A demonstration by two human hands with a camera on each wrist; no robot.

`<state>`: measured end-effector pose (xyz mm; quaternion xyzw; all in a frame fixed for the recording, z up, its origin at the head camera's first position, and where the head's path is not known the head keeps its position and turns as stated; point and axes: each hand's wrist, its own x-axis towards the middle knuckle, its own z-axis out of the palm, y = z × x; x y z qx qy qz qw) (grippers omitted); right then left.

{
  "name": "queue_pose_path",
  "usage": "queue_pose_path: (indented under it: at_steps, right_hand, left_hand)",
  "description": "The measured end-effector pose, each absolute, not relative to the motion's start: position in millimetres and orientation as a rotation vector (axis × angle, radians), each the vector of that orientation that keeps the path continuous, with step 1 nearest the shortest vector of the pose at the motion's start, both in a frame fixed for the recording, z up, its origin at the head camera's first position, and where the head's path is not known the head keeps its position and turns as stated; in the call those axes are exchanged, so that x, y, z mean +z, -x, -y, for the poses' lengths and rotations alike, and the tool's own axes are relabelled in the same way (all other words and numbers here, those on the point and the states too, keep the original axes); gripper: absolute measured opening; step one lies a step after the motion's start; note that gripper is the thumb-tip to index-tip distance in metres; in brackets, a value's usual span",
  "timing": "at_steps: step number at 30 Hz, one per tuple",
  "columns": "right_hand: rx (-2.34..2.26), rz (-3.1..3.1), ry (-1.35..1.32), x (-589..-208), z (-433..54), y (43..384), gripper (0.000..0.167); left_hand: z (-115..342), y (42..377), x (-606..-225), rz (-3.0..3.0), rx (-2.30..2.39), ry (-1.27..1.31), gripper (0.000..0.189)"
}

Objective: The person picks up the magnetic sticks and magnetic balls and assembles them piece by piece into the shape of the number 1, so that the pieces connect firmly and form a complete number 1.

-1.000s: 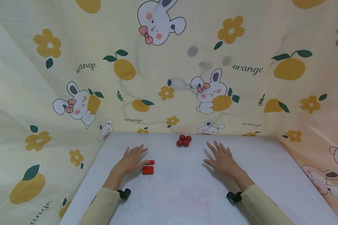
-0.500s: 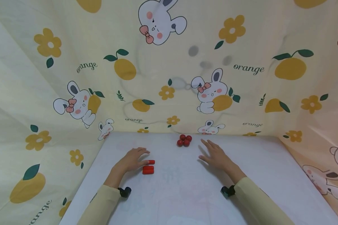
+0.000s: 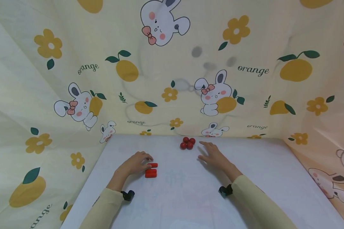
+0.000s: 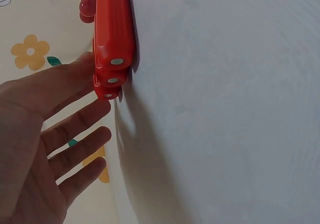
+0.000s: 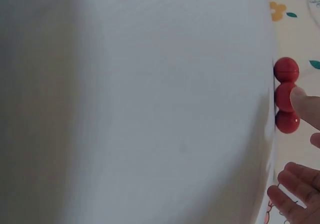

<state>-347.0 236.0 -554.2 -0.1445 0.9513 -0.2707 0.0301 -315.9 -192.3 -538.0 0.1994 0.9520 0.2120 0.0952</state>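
Note:
Three red rods with small silvery discs in their ends lie on the white table, the nearest rod (image 4: 115,26) largest in the left wrist view. In the head view my left hand (image 3: 135,163) is over the left end of the far rod (image 3: 153,165), thumb and bent index finger around it, the other fingers relaxed. Two more rods (image 3: 150,173) lie side by side just nearer to me. Several shiny red balls (image 3: 190,146) sit clustered at the back. Just right of them my right hand (image 3: 215,157) reaches in, fingers extended and apart, nothing held.
A pale cloth (image 3: 160,108) printed with rabbits, flowers and oranges hangs behind and along both sides of the white table (image 3: 183,197). Each wrist wears a small black camera, the left camera (image 3: 128,195) and the right camera (image 3: 225,190).
My right hand has moved left, closer to the red balls. My left hand stays by the rods while its fingers bend down toward the far rod. Rods and balls have not moved.

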Motion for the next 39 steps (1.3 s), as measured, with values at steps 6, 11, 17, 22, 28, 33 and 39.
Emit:
queue_pose_path:
  at_steps: [6, 11, 17, 22, 28, 33, 39]
  right_hand:
    - [-0.972, -2.895, 0.393, -552, -227, 351, 0.074]
    - [-1.039, -2.888, 0.404, -551, -220, 356, 0.069]
    - [-1.036, -2.884, 0.430, -553, -210, 364, 0.067]
    - [-1.029, -2.873, 0.432, -553, -204, 369, 0.066]
    - [-0.999, -2.897, 0.454, -556, -198, 374, 0.065]
    - [-0.936, -2.926, 0.423, -560, -193, 376, 0.066]
    - [-0.881, -2.965, 0.413, -560, -188, 377, 0.064]
  left_hand:
    - [191, 318, -542, -2.810, 0.621, -0.585, 0.025]
    - [189, 319, -544, -2.802, 0.621, -0.556, 0.025]
    - [187, 320, -542, -2.785, 0.625, -0.546, 0.025]
    - [185, 323, -543, -2.789, 0.611, -0.551, 0.023]
    - [182, 323, -543, -2.790, 0.615, -0.542, 0.021]
    - [179, 324, -543, -2.788, 0.612, -0.533, 0.021]
    - [176, 323, -543, -2.808, 0.591, -0.537, 0.020]
